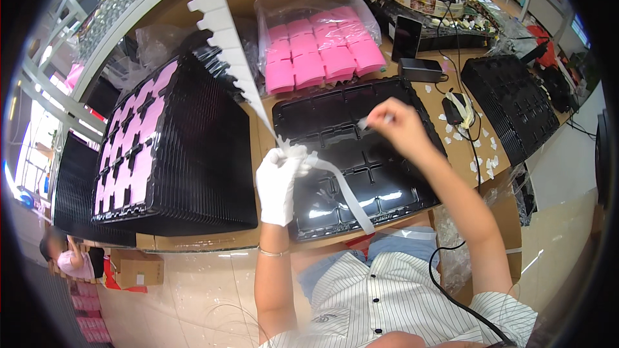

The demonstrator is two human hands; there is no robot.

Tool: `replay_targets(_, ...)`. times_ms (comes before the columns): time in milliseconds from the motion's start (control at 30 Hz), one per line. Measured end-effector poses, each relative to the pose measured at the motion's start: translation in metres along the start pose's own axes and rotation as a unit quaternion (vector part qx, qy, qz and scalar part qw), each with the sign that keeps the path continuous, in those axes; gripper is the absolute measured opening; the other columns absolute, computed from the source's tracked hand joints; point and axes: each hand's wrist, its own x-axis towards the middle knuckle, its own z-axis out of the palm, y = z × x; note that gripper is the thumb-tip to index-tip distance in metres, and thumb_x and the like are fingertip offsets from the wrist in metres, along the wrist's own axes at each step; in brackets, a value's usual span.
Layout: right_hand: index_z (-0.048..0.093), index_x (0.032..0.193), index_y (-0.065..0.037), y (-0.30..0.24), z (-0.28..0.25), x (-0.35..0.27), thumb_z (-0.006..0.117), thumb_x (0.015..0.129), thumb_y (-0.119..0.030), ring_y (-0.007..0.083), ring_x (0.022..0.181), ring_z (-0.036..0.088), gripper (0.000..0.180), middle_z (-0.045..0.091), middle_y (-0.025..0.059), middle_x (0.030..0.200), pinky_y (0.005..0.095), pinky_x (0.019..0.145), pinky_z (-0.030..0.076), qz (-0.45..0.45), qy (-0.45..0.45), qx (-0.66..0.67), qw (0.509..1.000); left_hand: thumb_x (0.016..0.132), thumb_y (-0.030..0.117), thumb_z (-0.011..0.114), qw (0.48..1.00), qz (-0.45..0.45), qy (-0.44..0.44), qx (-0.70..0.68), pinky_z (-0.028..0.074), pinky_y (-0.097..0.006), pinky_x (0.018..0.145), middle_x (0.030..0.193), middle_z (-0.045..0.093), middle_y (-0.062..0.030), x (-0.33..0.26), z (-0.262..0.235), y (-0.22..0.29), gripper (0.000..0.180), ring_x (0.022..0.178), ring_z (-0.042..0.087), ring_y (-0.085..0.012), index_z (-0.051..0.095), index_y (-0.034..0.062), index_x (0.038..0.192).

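My left hand [277, 183], in a white glove, is closed on a pale strip [351, 200], whose loose length curls down to the front right over the tray. A white notched sheet [222, 16] runs from the top down to the same hand; whether it joins the strip is hidden by the fingers. My bare right hand [401, 127] pinches a small whitish piece [363, 124] between thumb and fingers. Both hands are above a shiny black plastic tray [403, 177] with moulded cross ridges.
Left stands a tall stack of black trays [200, 148], pink pieces [149, 116] in its top one. Behind are bagged pink pads [313, 67], a phone [407, 37] and a black box [419, 69]. Right are white scraps [488, 166], a cable [476, 154] and more trays [512, 106].
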Motion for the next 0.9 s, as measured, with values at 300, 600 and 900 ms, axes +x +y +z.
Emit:
replay_targets(300,0.066,0.097,-0.002,0.067,-0.076,0.072,0.071,0.083,-0.007,0.0085,0.068,0.058,0.016,0.069,0.0087,0.086,0.0212,0.058,0.044,0.232,-0.055,0.186,0.953,0.090,0.010,0.070,0.993,-0.063,-0.092,0.026,0.053,-0.023,0.067,0.093,0.071,-0.0114,0.004,0.029,0.023,0.018,0.071,0.066,-0.0118,0.064,-0.0014,0.102)
replay_targets(600,0.053,0.098,-0.001,-0.022,-0.003,-0.048,0.077,0.085,-0.021,0.0129,0.069,0.049,0.033,0.049,0.0048,0.080,0.0278,0.061,0.043,0.081,-0.046,0.001,0.996,0.089,-0.003,0.053,0.987,-0.031,-0.155,0.028,0.051,-0.025,0.056,0.107,0.067,-0.0166,0.034,0.085,0.022,0.021,0.061,0.061,-0.0114,0.047,0.0015,0.108)
replay_targets(900,0.058,0.088,-0.001,-0.003,-0.005,-0.047,0.075,0.081,-0.018,0.0296,0.078,0.055,0.025,0.053,0.0111,0.083,0.0383,0.070,0.046,-0.076,0.079,-0.173,0.979,0.091,0.007,0.059,0.931,-0.091,-0.328,-0.129,0.053,-0.028,0.090,0.111,0.067,-0.0160,0.052,0.125,0.017,0.039,0.100,0.067,-0.0195,0.049,-0.0039,0.127)
